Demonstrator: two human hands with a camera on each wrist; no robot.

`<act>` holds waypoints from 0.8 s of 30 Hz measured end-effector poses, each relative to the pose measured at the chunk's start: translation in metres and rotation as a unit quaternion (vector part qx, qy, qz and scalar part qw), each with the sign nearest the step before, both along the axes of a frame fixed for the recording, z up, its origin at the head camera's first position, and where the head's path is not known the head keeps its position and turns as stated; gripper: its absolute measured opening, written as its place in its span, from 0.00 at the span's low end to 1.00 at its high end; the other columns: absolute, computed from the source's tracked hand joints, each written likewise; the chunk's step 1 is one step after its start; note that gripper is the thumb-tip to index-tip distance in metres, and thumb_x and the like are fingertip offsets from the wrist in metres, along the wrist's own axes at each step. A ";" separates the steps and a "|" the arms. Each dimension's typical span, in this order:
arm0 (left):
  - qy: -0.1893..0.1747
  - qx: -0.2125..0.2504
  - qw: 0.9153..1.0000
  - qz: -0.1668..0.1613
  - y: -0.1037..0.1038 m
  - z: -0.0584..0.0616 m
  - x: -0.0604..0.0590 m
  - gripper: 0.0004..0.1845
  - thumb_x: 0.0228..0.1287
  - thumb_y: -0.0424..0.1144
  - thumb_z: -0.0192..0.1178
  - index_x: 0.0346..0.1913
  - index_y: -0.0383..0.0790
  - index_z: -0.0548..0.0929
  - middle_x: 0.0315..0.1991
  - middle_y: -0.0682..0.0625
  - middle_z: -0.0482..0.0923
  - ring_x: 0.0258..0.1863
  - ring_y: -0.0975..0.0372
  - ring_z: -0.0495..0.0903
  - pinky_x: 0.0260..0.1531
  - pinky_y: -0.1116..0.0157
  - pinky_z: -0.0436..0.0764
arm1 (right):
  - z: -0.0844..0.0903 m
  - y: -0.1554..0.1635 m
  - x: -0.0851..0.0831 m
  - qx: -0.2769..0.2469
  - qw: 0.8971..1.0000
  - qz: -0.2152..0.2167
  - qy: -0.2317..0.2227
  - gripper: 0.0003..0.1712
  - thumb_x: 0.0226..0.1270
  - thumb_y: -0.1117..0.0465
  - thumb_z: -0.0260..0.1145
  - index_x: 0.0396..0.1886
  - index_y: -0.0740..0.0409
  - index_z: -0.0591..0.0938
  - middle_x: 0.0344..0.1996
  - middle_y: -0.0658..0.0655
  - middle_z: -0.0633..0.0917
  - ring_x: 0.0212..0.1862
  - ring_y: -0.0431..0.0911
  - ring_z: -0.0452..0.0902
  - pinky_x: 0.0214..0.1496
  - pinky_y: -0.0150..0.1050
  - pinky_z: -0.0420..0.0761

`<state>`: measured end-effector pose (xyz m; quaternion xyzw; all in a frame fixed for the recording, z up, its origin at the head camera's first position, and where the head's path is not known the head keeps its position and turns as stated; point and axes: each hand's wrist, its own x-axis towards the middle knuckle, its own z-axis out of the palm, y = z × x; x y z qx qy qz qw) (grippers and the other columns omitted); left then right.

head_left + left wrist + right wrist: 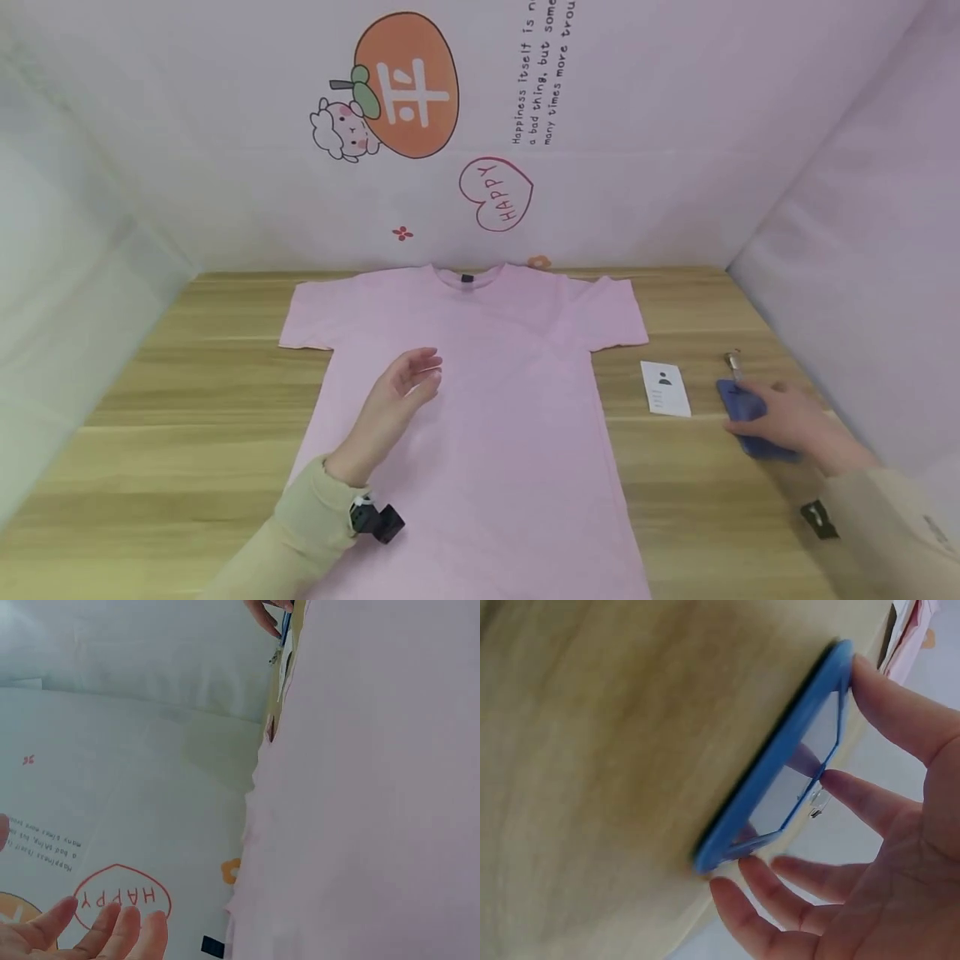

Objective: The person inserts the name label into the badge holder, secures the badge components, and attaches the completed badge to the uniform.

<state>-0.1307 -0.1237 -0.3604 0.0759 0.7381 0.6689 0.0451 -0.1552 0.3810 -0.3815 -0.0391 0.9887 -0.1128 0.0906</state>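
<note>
My right hand (pixel 795 421) holds a blue badge holder (pixel 780 761) by its edges, thumb at one end and fingertips along the other end and side. The holder has a clear window, and it lies close over the wooden table at the right. A small metal clip (pixel 733 362) sits at its far end. Left of the holder lies a white card (pixel 665 389) with black print. My left hand (pixel 393 400) hovers above a pink T-shirt (pixel 480 417) with loosely bent fingers and nothing in them. The shirt is spread flat, its collar toward the back wall.
The wooden table (pixel 187 417) ends at a white printed cloth wall (pixel 637 167) at the back, with more white cloth on both sides. Small black devices sit at both sleeves (pixel 315 517).
</note>
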 end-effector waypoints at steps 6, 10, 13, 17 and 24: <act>-0.043 0.053 0.998 -0.014 0.005 -0.002 -0.002 0.24 0.70 0.34 0.50 0.65 0.29 0.62 0.64 0.32 0.63 0.65 0.46 0.65 0.63 0.51 0.69 | 0.004 -0.003 -0.004 0.009 1.000 0.020 -0.006 0.45 0.49 0.50 0.72 0.58 0.76 0.66 0.46 0.86 0.72 0.38 0.67 0.74 0.31 0.49 0.75; -0.056 0.076 0.995 -0.016 0.008 -0.003 -0.003 0.23 0.71 0.34 0.47 0.65 0.28 0.61 0.64 0.31 0.63 0.65 0.46 0.65 0.64 0.51 0.68 | 0.002 -0.004 -0.004 0.013 0.999 0.030 -0.004 0.45 0.43 0.54 0.72 0.57 0.76 0.66 0.44 0.85 0.73 0.38 0.67 0.74 0.32 0.53 0.76; -0.063 0.084 0.994 -0.015 0.011 -0.003 -0.004 0.23 0.71 0.34 0.47 0.64 0.28 0.62 0.64 0.31 0.63 0.65 0.46 0.65 0.64 0.51 0.69 | -0.001 -0.007 -0.003 0.028 0.999 0.042 0.000 0.46 0.39 0.59 0.71 0.58 0.77 0.65 0.47 0.86 0.71 0.43 0.72 0.73 0.37 0.59 0.77; -0.066 0.089 0.994 -0.011 0.013 -0.003 -0.004 0.22 0.71 0.34 0.46 0.64 0.27 0.62 0.63 0.30 0.63 0.64 0.45 0.65 0.63 0.51 0.69 | -0.002 -0.013 -0.002 0.047 0.995 0.081 0.014 0.42 0.38 0.67 0.67 0.58 0.78 0.65 0.50 0.87 0.69 0.46 0.76 0.71 0.40 0.62 0.77; -0.064 0.093 0.994 -0.009 0.014 -0.001 -0.005 0.21 0.72 0.34 0.46 0.63 0.27 0.63 0.63 0.30 0.63 0.65 0.43 0.64 0.63 0.51 0.69 | -0.003 -0.017 0.002 0.061 0.991 0.110 0.036 0.35 0.44 0.79 0.58 0.58 0.80 0.65 0.50 0.87 0.69 0.41 0.71 0.76 0.34 0.54 0.79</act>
